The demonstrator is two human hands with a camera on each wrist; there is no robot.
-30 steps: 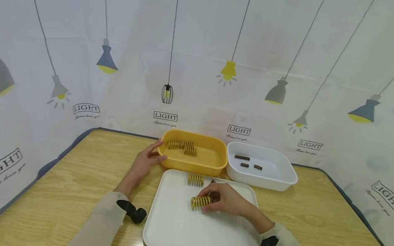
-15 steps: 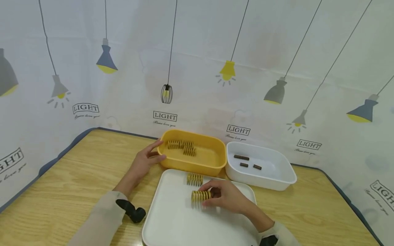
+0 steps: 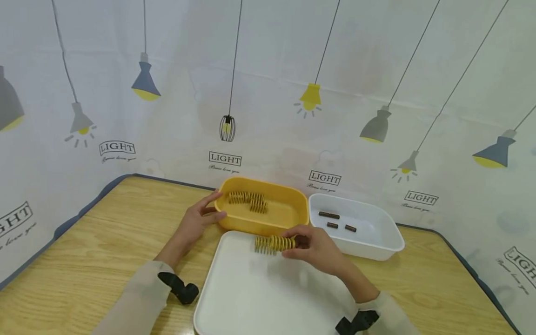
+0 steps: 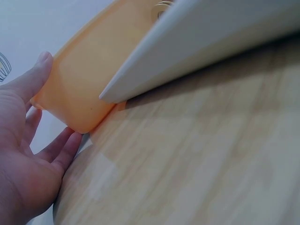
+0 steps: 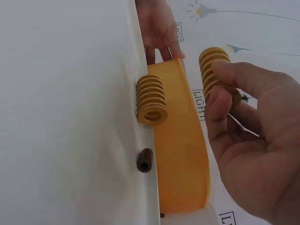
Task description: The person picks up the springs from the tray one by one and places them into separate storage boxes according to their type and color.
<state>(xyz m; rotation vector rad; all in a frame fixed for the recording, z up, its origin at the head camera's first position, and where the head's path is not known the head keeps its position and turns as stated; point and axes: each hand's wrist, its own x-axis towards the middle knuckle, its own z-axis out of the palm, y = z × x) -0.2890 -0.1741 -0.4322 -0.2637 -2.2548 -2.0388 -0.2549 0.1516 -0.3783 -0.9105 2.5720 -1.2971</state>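
Note:
My right hand [image 3: 320, 249] pinches a yellow coil spring [image 5: 209, 77] between thumb and fingers, raised above the far edge of the white tray [image 3: 259, 298]. A second yellow spring [image 5: 152, 101] lies on the tray near that edge, partly overlapped by the held one in the head view. Close by in the right wrist view is a small dark brown spring [image 5: 145, 160], which my right hand hides from the head view. My left hand [image 3: 194, 225] holds the left end of the yellow bin [image 3: 251, 226], thumb and fingers spread around its corner. Several yellow springs [image 3: 258, 204] lie inside.
To the right of the yellow bin stands a white bin [image 3: 356, 244] with several small dark springs [image 3: 332, 225] in it. Both bins sit behind the tray on a wooden table [image 3: 125, 242]. A printed cloth [image 3: 268, 70] hangs behind the table.
My right hand has lifted the yellow spring off the tray's middle and carried it away from me, toward the yellow bin. My left hand stays at the bin's end.

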